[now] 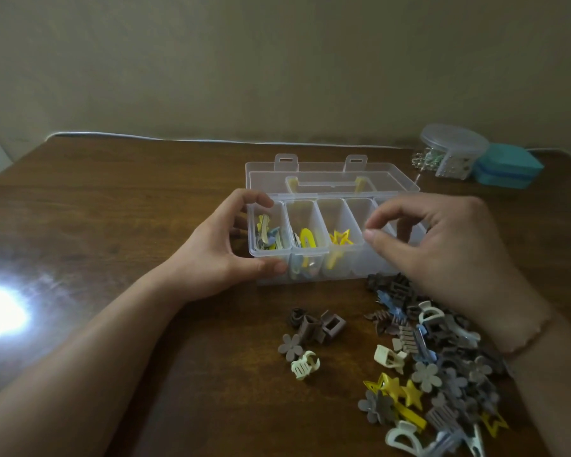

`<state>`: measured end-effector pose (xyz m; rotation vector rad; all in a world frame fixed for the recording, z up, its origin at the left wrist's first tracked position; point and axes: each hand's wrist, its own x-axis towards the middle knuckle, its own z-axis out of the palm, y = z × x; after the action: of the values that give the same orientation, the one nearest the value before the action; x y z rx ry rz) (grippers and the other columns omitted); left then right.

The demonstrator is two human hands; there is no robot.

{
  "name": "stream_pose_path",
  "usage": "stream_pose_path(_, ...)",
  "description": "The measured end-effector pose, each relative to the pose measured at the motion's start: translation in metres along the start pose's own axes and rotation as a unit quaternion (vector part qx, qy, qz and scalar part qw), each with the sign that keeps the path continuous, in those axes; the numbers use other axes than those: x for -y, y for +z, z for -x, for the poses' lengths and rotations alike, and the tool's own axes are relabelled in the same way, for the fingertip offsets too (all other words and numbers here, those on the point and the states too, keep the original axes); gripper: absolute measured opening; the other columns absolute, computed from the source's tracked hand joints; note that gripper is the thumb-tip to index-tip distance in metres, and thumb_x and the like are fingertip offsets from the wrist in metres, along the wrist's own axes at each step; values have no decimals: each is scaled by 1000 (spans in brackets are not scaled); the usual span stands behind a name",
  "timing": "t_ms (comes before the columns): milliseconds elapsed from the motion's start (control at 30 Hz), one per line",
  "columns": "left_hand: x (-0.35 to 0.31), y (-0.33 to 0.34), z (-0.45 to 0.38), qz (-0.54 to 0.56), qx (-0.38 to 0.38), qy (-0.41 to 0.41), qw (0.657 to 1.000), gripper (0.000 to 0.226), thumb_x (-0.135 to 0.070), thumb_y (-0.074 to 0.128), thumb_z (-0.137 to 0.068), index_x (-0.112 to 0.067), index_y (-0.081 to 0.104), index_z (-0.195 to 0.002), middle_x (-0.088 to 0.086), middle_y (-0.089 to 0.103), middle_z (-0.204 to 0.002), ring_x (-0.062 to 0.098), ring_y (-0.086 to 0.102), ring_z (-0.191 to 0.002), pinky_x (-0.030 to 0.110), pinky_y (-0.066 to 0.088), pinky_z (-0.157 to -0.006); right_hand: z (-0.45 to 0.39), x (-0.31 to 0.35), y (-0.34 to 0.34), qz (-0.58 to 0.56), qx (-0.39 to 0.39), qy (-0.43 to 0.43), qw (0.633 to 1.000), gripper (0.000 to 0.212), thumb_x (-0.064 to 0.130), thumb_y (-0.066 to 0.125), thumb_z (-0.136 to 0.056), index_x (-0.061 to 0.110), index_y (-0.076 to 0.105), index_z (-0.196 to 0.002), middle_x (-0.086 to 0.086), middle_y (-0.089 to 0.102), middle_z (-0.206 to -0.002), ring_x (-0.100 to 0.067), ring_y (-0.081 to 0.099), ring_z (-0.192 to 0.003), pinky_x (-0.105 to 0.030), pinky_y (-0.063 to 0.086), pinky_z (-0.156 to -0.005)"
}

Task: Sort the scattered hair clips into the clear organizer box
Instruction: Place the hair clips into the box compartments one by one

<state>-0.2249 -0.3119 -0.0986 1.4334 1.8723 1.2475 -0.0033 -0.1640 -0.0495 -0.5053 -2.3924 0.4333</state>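
Mid-sort: our left hand [218, 255] grips the organizer box [323, 232] w/ lid open on desk [112, 192]; right hand [442, 252] pinched, contents unclear. Next, prob: grab from clip pile [442, 367].

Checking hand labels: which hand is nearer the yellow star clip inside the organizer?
Right. The right hand hovers with pinched fingers just right of the yellow star clip in the third compartment. The left hand grips the organizer box at its left end, two compartments away.
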Motion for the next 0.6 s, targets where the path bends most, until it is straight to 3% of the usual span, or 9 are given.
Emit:
stream_pose_path(100, 0, 1, 0, -1, -1, 1, 1000, 75, -54, 79, -56, -41, 46, -122, -20, 56, -125, 1, 58, -112, 29, 50, -98, 1, 1, 2, 27, 41, -49, 998, 14, 41, 59, -84, 33, 70, -86, 20, 62, -76, -1, 54, -66, -23, 43, -59)
stream_pose_path(267, 0, 1, 0, 0, 0, 3, 1000, 75, -54, 80, -57, -41, 46, -122, -21, 57, -123, 0, 58, -111, 27, 51, -97, 3, 8, -3, 40, 118, -80, 989, 15, 41, 58, -83, 36, 70, -89, 27, 57, -71, 4, 55, -63, -10, 35, -53)
stream_pose_path(333, 1, 1, 0, 1, -2, 3, 1000, 75, -54, 80, -56, -41, 46, -122, -20, 57, -123, 1, 58, -111, 28, 51, -97, 3, 8, -9, 19, 185, -77, 980, 14, 44, 56, -82, 40, 68, -88, 26, 59, -71, 2, 59, -70, -12, 41, -50)
stream_pose_path(467, 1, 1, 1, 0, -2, 3, 1000, 75, -53, 80, -57, -41, 46, -122, -19, 56, -124, 1, 59, -111, 29, 51, -97, 8, 11, -18, 63, 413, -74, 906, 25, 53, 58, -83, 55, 58, -108, 34, 60, -99, 13, 54, -98, -17, 50, -77)
stream_pose_path(600, 1, 1, 0, 0, 1, 3, 1000, 75, -54, 79, -57, -40, 45, -122, -20, 56, -124, -1, 58, -111, 25, 50, -97, 9, 18, -26, 74, 502, -57, 860, 35, 47, 63, -86, 60, 50, -117, 37, 57, -111, 14, 52, -105, -22, 48, -88)
